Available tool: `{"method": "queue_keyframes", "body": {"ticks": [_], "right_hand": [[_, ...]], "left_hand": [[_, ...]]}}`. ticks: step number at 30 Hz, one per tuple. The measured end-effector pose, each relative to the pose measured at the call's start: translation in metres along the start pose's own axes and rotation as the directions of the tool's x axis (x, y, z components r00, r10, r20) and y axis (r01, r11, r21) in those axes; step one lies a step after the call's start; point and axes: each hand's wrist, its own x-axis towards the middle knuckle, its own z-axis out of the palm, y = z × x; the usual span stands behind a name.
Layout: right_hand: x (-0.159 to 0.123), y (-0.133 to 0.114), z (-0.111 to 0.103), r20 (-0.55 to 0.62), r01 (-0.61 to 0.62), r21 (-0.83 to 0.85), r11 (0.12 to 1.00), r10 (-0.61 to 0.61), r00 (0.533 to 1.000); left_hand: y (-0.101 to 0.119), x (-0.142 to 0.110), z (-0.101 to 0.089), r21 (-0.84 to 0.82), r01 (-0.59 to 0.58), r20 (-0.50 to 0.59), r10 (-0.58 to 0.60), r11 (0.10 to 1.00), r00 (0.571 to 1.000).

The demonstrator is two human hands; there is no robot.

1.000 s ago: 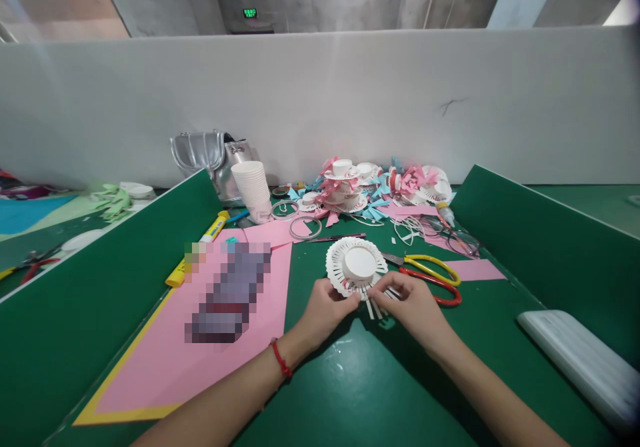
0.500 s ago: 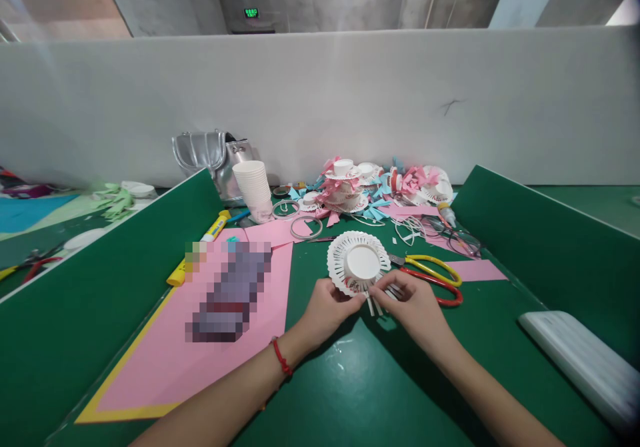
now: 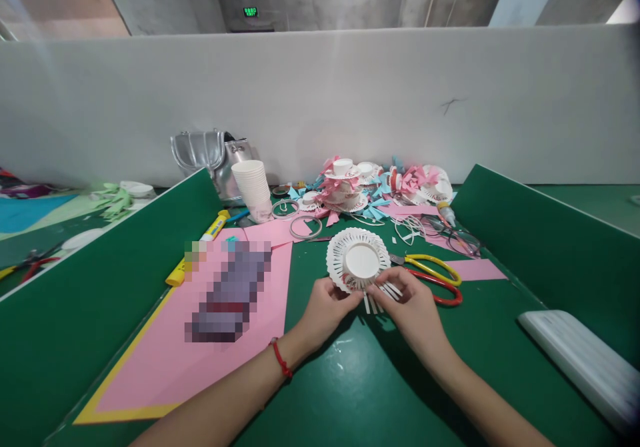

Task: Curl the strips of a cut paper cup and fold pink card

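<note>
holding the edge of a white paper cup point(image 3: 362, 260), cut into a fringe and spread flat like a wheel, the left hand point(image 3: 325, 310) pinches low on its near side, thumb on top and fingers curled beneath. the cup is off the desk point(image 3: 340, 394), with its round base facing up and tilted toward the camera. the right hand point(image 3: 413, 307) is nearly closed, thumb and forefinger tips together at the loose strips point(image 3: 373, 304) that poke out toward the person; exactly which strip it has hold of i cannot tell.

most of the rim is a folded, scalloped band, while those near strips stick out straight. paper this narrow looks easy to spoil: a hard tug from the right fingers could tear a strip at its root, and a slanted fold could leave a gap in the band. if the left thumb eases off, the folds beside it might spring open or the cup might tip.

the scissors point(image 3: 434, 258) lie just beyond the right hand, blades by the cup's far right edge, so a sideways swing of the cup could snag the fringe on them. a pink sheet point(image 3: 150, 360) lies to the left, and a pile of fringed cups point(image 3: 345, 190) sits at the back, near a leaning stack of cups point(image 3: 253, 190).
</note>
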Motion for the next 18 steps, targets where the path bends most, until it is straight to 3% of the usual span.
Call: {"method": "queue_keyframes", "body": {"ticks": [5, 13, 18], "right_hand": [[-0.0009, 0.0026, -0.0005, 0.081, -0.005, -0.066, 0.998, 0.010, 0.997], [-0.0016, -0.0062, -0.0050, 0.049, 0.136, -0.122, 0.983, -0.131, 0.990], [-0.0020, -0.0027, -0.0016, 0.154, 0.167, -0.209, 0.964, -0.136, 0.979]], "left_hand": [[-0.0017, 0.0029, -0.0011, -0.025, -0.022, -0.033, 0.021, 0.999, 0.999], [-0.0059, 0.0050, -0.0022, 0.011, -0.041, -0.073, 0.042, 0.999, 0.996], [-0.0041, 0.0048, -0.0040, -0.001, 0.012, -0.037, -0.012, 1.000, 0.999]]}}
